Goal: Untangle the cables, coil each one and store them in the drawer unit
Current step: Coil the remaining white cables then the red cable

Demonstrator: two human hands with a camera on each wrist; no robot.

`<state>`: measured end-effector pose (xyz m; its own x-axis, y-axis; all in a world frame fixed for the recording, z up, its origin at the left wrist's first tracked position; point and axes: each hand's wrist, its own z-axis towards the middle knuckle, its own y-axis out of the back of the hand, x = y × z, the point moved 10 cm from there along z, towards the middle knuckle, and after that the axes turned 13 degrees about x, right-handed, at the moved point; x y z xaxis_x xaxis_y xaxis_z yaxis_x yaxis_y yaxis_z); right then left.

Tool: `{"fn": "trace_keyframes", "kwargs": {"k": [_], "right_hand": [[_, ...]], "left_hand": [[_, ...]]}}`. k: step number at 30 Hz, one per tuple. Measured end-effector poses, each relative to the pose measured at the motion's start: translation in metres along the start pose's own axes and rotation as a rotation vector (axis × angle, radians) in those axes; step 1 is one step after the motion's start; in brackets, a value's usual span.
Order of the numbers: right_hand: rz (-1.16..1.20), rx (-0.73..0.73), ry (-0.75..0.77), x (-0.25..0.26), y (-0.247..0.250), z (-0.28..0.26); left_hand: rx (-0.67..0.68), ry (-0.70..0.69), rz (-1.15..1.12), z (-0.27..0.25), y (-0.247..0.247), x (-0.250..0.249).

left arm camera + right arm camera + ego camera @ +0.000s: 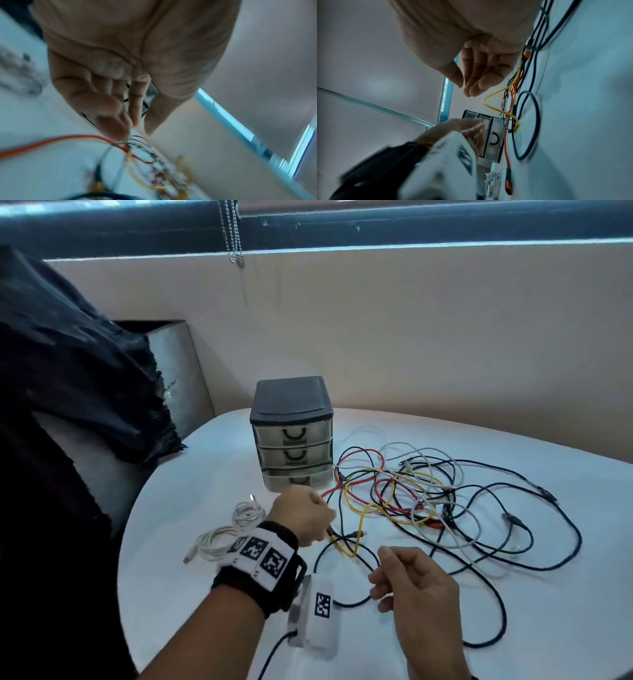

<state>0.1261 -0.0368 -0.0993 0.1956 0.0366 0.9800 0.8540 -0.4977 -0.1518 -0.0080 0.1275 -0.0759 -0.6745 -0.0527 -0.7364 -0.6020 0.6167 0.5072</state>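
A tangle of red, yellow, white and black cables (411, 494) lies on the white table (191, 481), right of a small grey drawer unit (291, 436) whose bottom drawer stands slightly out. My left hand (301, 518) reaches into the tangle's near-left edge. Its fingertips (120, 129) touch the red cable (51, 140), the thumb apart. My right hand (404, 580) hovers over a black cable loop (346, 546). In the right wrist view its fingers (476, 83) are relaxed and hold nothing. Two coiled white cables (248, 511) (215, 541) lie left of my left wrist.
A dark cloth (68, 371) and a metal box (178, 371) stand off the table's left edge. The wall runs close behind the drawer unit, with a bead chain (233, 234) hanging above. Black cables (548, 508) sprawl toward the table's right side.
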Motion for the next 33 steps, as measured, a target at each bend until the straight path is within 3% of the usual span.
{"fn": "trace_keyframes", "kwargs": {"k": [1, 3, 6, 9, 11, 13, 15, 18, 21, 23, 29, 33], "right_hand": [[0.007, -0.004, 0.005, 0.0, 0.003, -0.002], [0.012, 0.0, 0.008, -0.001, 0.008, -0.003], [0.023, 0.023, -0.006, -0.005, 0.011, -0.003], [0.043, 0.039, -0.003, -0.004, 0.014, -0.002], [0.06, 0.045, 0.002, -0.002, 0.016, -0.001], [0.066, 0.044, 0.012, 0.0, 0.018, 0.0], [0.07, 0.027, 0.028, 0.002, 0.022, -0.001], [0.102, -0.058, 0.061, 0.003, 0.036, -0.002], [0.152, -0.246, 0.09, 0.0, 0.063, -0.002], [0.219, -0.369, 0.105, -0.001, 0.081, -0.003], [0.289, -0.412, 0.141, -0.003, 0.099, 0.002], [0.22, -0.38, 0.17, 0.002, 0.095, 0.001]], "left_hand": [[-0.086, 0.045, 0.172, 0.006, 0.009, 0.0], [-0.113, 0.156, 0.404, 0.016, 0.014, 0.007], [-0.056, 0.27, 0.556, 0.027, 0.009, 0.027], [-0.123, 0.26, 0.585, 0.031, 0.01, 0.03], [-0.218, 0.156, 0.519, 0.029, 0.011, 0.016], [-0.322, -0.049, 0.351, 0.021, 0.01, -0.012], [-0.343, -0.264, 0.192, 0.01, 0.0, -0.053], [-0.217, -0.414, 0.177, 0.008, -0.036, -0.111], [0.063, -0.275, 0.419, 0.028, -0.107, -0.132], [0.171, -0.157, 0.504, 0.04, -0.142, -0.127], [0.143, -0.05, 0.66, 0.06, -0.174, -0.114], [0.079, -0.172, 0.697, 0.054, -0.139, -0.136]]}}
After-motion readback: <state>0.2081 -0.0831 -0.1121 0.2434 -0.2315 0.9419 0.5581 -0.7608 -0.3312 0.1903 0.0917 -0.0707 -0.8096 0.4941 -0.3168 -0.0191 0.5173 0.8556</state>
